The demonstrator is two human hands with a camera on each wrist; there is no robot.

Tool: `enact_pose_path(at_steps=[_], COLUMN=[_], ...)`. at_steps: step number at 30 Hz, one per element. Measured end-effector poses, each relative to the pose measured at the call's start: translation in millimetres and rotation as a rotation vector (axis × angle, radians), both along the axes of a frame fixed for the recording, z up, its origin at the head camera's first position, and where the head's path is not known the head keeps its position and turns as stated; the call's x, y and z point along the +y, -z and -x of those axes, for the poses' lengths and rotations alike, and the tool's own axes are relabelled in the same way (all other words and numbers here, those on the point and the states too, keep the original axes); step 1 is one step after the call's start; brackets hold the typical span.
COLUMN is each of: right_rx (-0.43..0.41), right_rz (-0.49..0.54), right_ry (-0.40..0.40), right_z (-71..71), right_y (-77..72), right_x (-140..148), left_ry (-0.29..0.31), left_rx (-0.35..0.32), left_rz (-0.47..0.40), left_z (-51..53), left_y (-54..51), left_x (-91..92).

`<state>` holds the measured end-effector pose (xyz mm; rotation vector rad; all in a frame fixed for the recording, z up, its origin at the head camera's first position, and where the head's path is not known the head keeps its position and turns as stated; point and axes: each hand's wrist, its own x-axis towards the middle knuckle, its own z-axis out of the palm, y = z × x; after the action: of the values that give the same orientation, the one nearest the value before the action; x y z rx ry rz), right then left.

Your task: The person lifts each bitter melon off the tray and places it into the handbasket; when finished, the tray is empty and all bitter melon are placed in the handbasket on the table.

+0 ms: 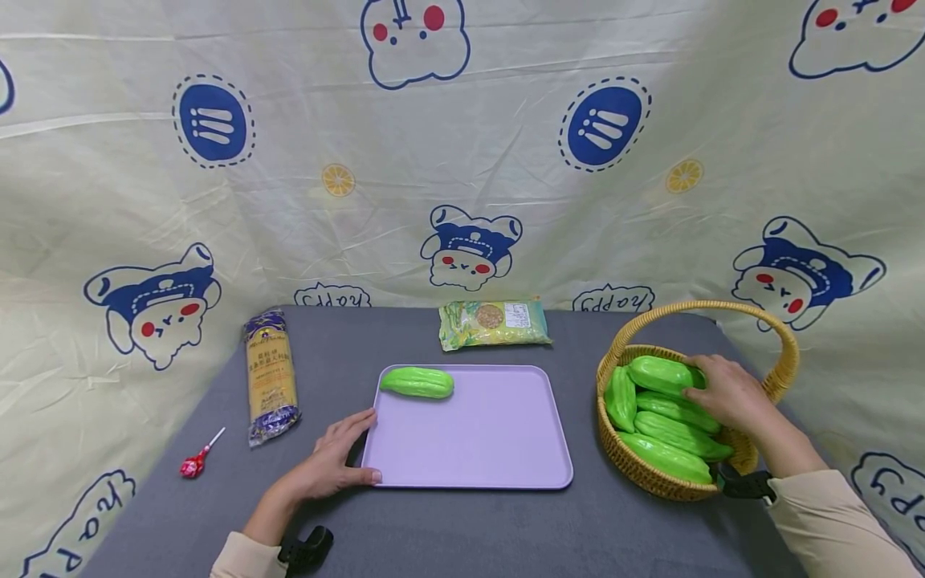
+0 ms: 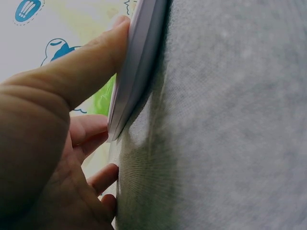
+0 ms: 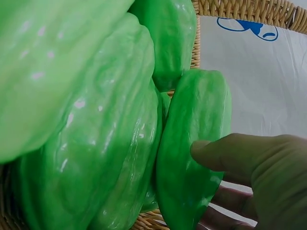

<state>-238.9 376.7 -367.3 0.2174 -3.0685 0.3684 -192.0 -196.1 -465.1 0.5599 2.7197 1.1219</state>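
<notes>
A lilac tray [image 1: 473, 433] lies flat, with one green ridged gourd [image 1: 417, 383] near its far left corner. My left hand [image 1: 336, 457] touches the tray's left edge, thumb by the near corner and fingers spread farther up; the wrist view shows thumb and fingertips against the rim [image 2: 136, 62]. To the right, a wicker basket [image 1: 654, 484] with a tall handle holds several more green gourds [image 1: 679, 433]. Inside it, my right hand [image 1: 733, 393] grips the gourd at the far side [image 3: 194, 143], thumb on one face and fingers round the other.
A yellow and blue packet [image 1: 270, 377] lies left of the tray, and a red lollipop [image 1: 193, 466] is nearer the left table edge. Behind the tray is a green and yellow packet [image 1: 495, 323]. The basket's handle [image 1: 788, 365] arches beside my right forearm. A printed cloth [image 1: 289, 217] hangs behind.
</notes>
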Motion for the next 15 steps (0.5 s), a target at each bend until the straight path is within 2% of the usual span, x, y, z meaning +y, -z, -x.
enact_pose_path(at_steps=[15], right_rx=[-0.014], right_rz=[0.012], right_ry=[0.014], right_z=[2.9], right_y=[-1.3], right_x=[-3.3], left_ry=[0.002], left_rx=[0.004], left_rz=[-0.003], left_z=[0.0], left_y=[0.9], left_x=[-0.4])
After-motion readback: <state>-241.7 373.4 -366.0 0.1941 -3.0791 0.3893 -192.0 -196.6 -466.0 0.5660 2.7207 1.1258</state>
